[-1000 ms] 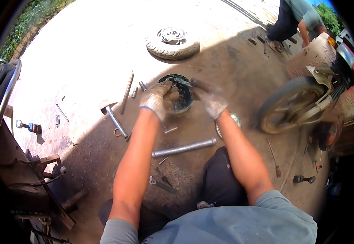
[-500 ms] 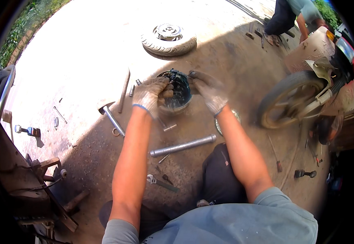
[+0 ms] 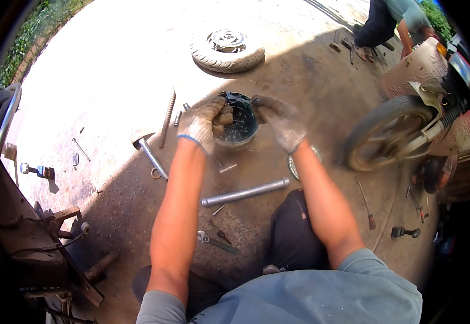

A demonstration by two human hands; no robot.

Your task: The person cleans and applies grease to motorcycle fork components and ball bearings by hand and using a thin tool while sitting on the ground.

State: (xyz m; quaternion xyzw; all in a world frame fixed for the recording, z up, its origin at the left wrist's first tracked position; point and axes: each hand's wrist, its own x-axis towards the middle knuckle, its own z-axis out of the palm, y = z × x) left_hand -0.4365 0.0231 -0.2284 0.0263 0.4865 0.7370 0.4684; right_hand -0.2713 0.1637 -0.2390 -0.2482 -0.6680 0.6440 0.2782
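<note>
A round metal basin [image 3: 240, 139] holding dark liquid with pale specks stands on the ground ahead of me. My left hand [image 3: 203, 120], in a soiled knit glove, is at the basin's left side with its fingers curled over the rim; what they close on is too small or hidden. My right hand [image 3: 279, 117], gloved too and slightly blurred, is at the right rim. Its thumb and fingers are pressed together, and I cannot make out what is between them. A steel T-handle tool [image 3: 227, 168] lies just below the basin.
A wheel with tyre [image 3: 227, 56] lies beyond the basin. Nearer lie a hammer [image 3: 151, 156], a metal tube [image 3: 246, 193], and an adjustable wrench [image 3: 216, 243]. On the right, a motorcycle wheel [image 3: 389, 132] stands near a screwdriver [image 3: 370, 216]. Another person [image 3: 378, 24] works at far right.
A dark, wet mass that showed at the basin's far rim between my hands no longer shows there, and more of the liquid's surface is visible. Both hands stay at the basin.
</note>
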